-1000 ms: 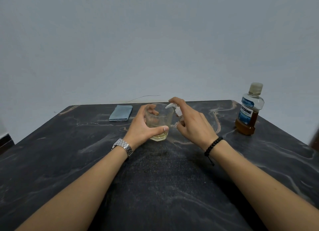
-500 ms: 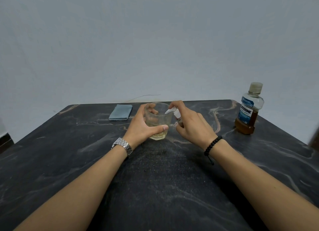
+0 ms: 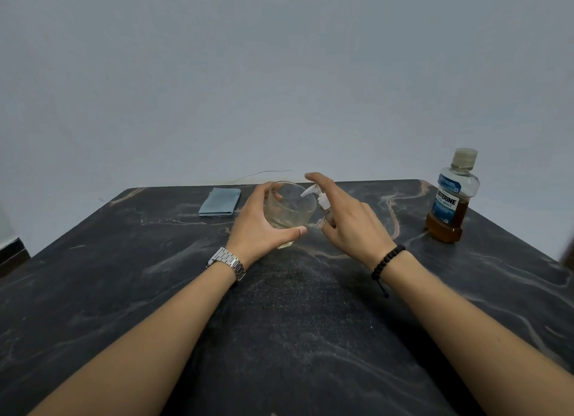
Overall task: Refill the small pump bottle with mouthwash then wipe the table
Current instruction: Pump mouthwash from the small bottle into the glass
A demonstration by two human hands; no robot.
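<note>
A clear glass (image 3: 290,207) with a little pale liquid stands mid-table, and my left hand (image 3: 259,229) grips it round its side. Right beside it is the small pump bottle (image 3: 323,202) with a white pump head whose nozzle points over the glass rim. My right hand (image 3: 348,220) holds the bottle's body, which it mostly hides, with the index finger raised above the pump head. The mouthwash bottle (image 3: 448,201), capped and partly filled with amber liquid, stands at the far right. A folded blue cloth (image 3: 220,202) lies at the back left.
The dark marbled table (image 3: 279,338) ends against a pale wall at the back. Its right edge runs close behind the mouthwash bottle. A thin wire (image 3: 264,174) shows on the wall just above the table's back edge.
My right index finger pressed the pump head down half a second ago and has now lifted off it; the pump head has risen back. The left hand and glass stayed put.
</note>
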